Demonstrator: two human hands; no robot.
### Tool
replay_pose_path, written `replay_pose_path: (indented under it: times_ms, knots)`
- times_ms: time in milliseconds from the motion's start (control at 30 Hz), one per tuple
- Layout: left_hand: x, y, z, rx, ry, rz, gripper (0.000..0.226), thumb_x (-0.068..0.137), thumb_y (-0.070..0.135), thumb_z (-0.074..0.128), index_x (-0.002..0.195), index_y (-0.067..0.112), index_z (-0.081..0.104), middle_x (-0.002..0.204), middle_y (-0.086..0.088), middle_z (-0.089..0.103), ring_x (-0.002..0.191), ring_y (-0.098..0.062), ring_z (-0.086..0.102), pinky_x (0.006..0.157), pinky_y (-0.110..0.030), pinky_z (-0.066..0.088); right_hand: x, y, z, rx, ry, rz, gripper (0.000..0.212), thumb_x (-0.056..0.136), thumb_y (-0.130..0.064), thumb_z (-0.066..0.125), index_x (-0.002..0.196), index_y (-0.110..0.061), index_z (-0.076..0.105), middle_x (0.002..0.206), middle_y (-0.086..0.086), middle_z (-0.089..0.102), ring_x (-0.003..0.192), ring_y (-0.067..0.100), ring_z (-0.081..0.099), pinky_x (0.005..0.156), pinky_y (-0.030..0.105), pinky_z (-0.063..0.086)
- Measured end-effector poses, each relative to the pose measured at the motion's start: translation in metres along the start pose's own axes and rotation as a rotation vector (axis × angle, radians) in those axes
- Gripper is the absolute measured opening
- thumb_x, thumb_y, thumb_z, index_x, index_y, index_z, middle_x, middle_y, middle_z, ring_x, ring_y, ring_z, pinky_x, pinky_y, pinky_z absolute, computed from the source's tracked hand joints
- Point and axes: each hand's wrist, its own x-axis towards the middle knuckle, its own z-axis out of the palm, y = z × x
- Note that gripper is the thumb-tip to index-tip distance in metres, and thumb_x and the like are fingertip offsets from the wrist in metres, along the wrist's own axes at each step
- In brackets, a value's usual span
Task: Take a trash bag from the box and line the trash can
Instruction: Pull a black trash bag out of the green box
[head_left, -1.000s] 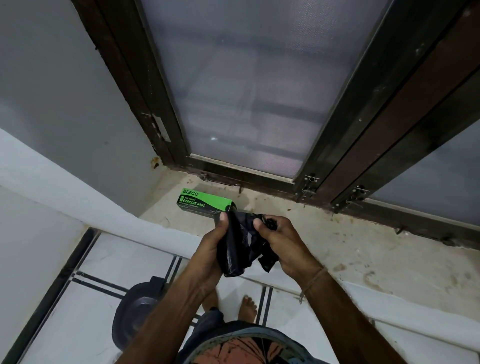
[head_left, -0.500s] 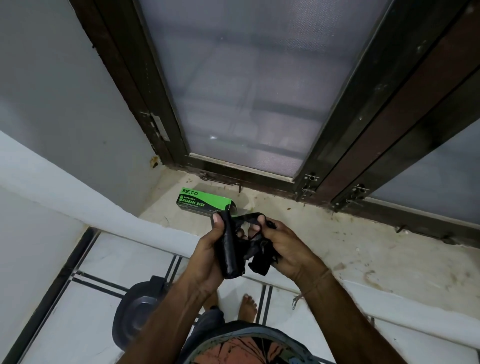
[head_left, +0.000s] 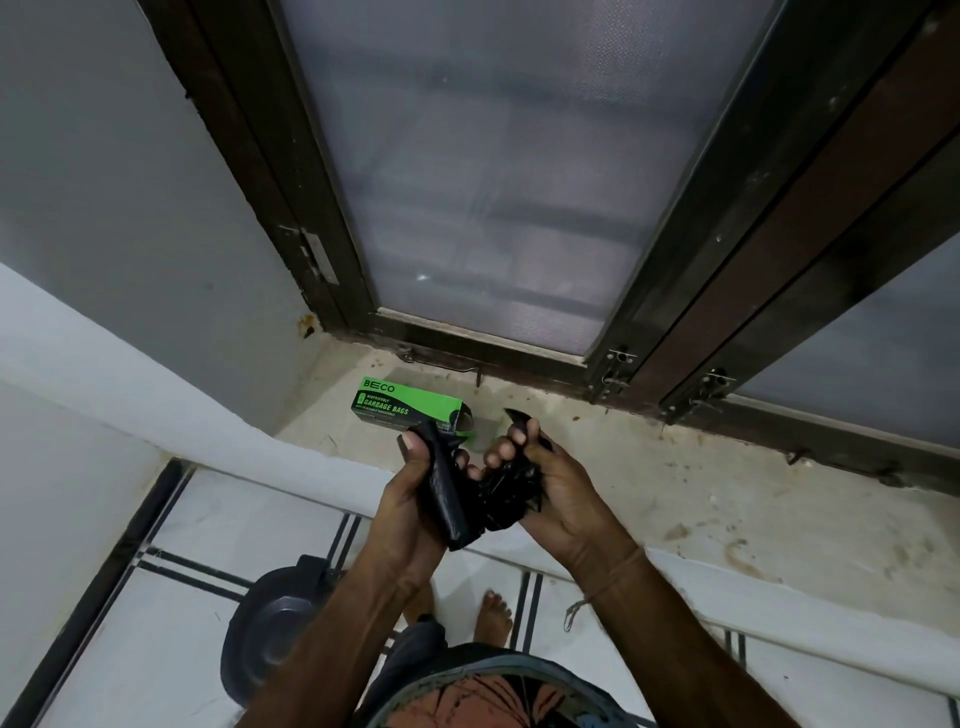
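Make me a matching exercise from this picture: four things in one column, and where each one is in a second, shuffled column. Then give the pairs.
Things:
1. green garbage bag box
2. black trash bag
3. dark trash can
4. thread band

Places:
A. on the tiled floor, lower left
B. around the right wrist
C. on the stone ledge by the door frame
D. held between the left hand and right hand

Pairs: 1-C, 2-D, 3-A, 4-B

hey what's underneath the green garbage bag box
The green box lies flat on the stained window ledge, beside the dark window frame. The bag and fingers hide its near corner.
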Motion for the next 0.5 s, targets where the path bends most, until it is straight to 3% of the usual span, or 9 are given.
replay_pose_path:
  times_ms: [100,167,233,333,400,500]
  knots:
    - [0.002,0.004,-0.002,-0.005,0.002,0.035,0.053,0.089,0.056,0.048,0.099,0.007,0.064,0.07,-0.004,0.065,0.06,-0.017,0.066,0.064,-0.03,0.059,-0.002,-0.001,-0.001,0.059,-0.03,-0.002,0.038,0.11,-0.024,0.036,0.079,-0.013,0.055,0.061,0.003,0.048,0.065,0.022,0.051,0.076,0.041,0.053]
    - [0.004,0.003,-0.004,0.012,-0.016,0.038,0.055,0.091,0.058,0.046,0.095,0.006,0.061,0.07,-0.004,0.06,0.057,-0.015,0.06,0.062,-0.029,0.055,-0.003,-0.001,0.002,0.014,-0.025,0.013,0.035,0.109,-0.014,0.032,0.08,-0.013,0.051,0.054,0.001,0.043,0.05,0.017,0.046,0.057,0.031,0.051]
    - [0.005,-0.002,-0.003,0.048,-0.035,0.049,0.054,0.094,0.058,0.044,0.096,0.006,0.058,0.071,-0.003,0.056,0.055,-0.013,0.054,0.058,-0.027,0.051,-0.003,-0.002,0.007,-0.113,0.025,0.003,0.032,0.107,-0.007,0.032,0.081,-0.013,0.05,0.051,-0.004,0.036,0.04,0.009,0.034,0.039,0.023,0.038]
    - [0.008,-0.008,-0.005,0.117,-0.064,0.046,0.055,0.095,0.061,0.043,0.091,0.008,0.057,0.065,-0.003,0.05,0.052,-0.012,0.047,0.054,-0.025,0.046,-0.004,-0.003,0.016,-0.321,0.06,-0.009,0.038,0.111,-0.014,0.034,0.077,-0.015,0.052,0.051,-0.004,0.03,0.038,0.008,0.027,0.036,0.021,0.031]
    - [0.01,-0.01,-0.006,0.15,-0.077,0.015,0.057,0.093,0.063,0.045,0.085,0.008,0.056,0.059,-0.004,0.044,0.05,-0.015,0.043,0.051,-0.025,0.044,-0.008,-0.001,0.022,-0.423,0.056,-0.001,0.041,0.113,-0.025,0.035,0.077,-0.014,0.051,0.051,-0.003,0.027,0.035,0.009,0.033,0.036,0.02,0.034]
    - [0.013,-0.007,-0.009,0.183,-0.037,0.051,0.054,0.091,0.061,0.049,0.091,0.008,0.058,0.064,-0.004,0.048,0.048,-0.012,0.042,0.044,-0.023,0.041,-0.009,0.001,0.02,-0.548,0.064,0.028,0.041,0.113,-0.023,0.035,0.077,-0.014,0.051,0.05,-0.003,0.027,0.035,0.008,0.031,0.036,0.018,0.029]
